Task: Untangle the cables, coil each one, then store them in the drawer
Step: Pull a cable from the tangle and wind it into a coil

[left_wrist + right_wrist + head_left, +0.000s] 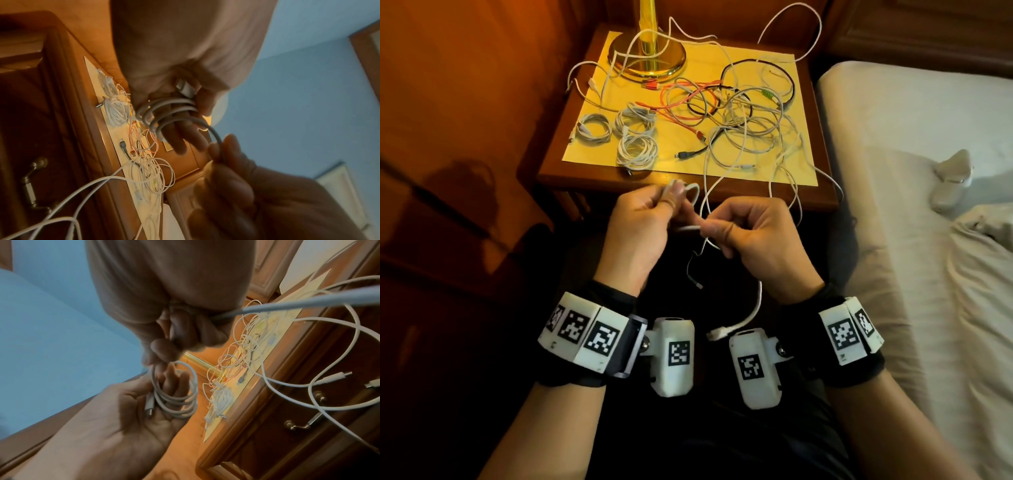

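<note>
The worktop (599, 180) was dark reddish wood with a polished, glossy edge, its top covered by a matt yellow paper sheet (804, 171). The lamp base (650, 58) was shiny brass-coloured metal that mirrored the cables around it. The white cable (164, 110) wound round the left hand (640, 222) looked like smooth, slightly satin plastic, with a glossy white plug (185, 87). The drawer handle (298, 426) was dull, aged metal. The bed (893, 137) wore a soft, matt, creased white cloth. The wrist bands (585, 332) were matt white plastic.
</note>
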### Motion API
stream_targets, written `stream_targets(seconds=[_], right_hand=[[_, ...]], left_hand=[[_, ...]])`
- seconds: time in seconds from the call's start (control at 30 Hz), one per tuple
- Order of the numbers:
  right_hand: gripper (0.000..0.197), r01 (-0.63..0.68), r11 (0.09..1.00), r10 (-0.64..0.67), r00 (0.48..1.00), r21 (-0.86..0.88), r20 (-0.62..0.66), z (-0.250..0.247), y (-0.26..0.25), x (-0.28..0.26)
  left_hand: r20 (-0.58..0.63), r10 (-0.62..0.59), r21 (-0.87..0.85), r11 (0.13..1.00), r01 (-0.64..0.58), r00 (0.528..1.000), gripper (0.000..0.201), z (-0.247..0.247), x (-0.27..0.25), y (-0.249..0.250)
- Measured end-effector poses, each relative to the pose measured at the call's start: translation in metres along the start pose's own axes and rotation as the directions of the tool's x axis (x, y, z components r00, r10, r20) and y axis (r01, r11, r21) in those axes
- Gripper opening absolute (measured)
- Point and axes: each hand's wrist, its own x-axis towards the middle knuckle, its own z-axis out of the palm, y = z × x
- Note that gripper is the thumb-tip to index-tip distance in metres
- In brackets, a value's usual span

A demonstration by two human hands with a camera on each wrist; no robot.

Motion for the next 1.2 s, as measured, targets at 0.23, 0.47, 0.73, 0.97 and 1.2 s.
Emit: stream_targets(seconds=[0.23, 0.47, 0.73, 0.97, 1.2], right_hand=[[0.019, 0.098, 0.995, -0.103, 0.969, -0.034, -0.225, 0.001, 0.008, 0.003], [0.035, -0.113, 0.991, 0.111, 0.993, 0.072, 0.032, -0.004, 0.028, 0.004], [0.026, -0.140, 0.990, 0.134, 0.979, 0.025, 0.155, -0.007, 0.024, 0.006], [0.028, -0.077, 0.988, 0.080, 0.997, -0.133, 0.020, -0.007, 0.034, 0.009], [0.033, -0.103, 0.982, 0.104, 0.995, -0.158, -0.004, -0.009, 0.029, 0.005]], left_hand=[[0.196, -0.145, -0.112, 0.979, 0.169, 0.970, 0.037, 0.008, -0.009, 0.002], [0.261, -0.230, -0.185, 0.941, 0.282, 0.937, 0.032, 0.007, 0.003, 0.008], [0.313, -0.371, -0.292, 0.839, 0.460, 0.874, 0.041, 0.011, 0.013, 0.005], [0.423, -0.156, -0.082, 0.974, 0.209, 0.892, 0.022, 0.008, 0.003, -0.004], [0.340, 0.014, 0.222, 0.971, -0.094, 0.940, 0.024, -0.004, 0.007, -0.016]])
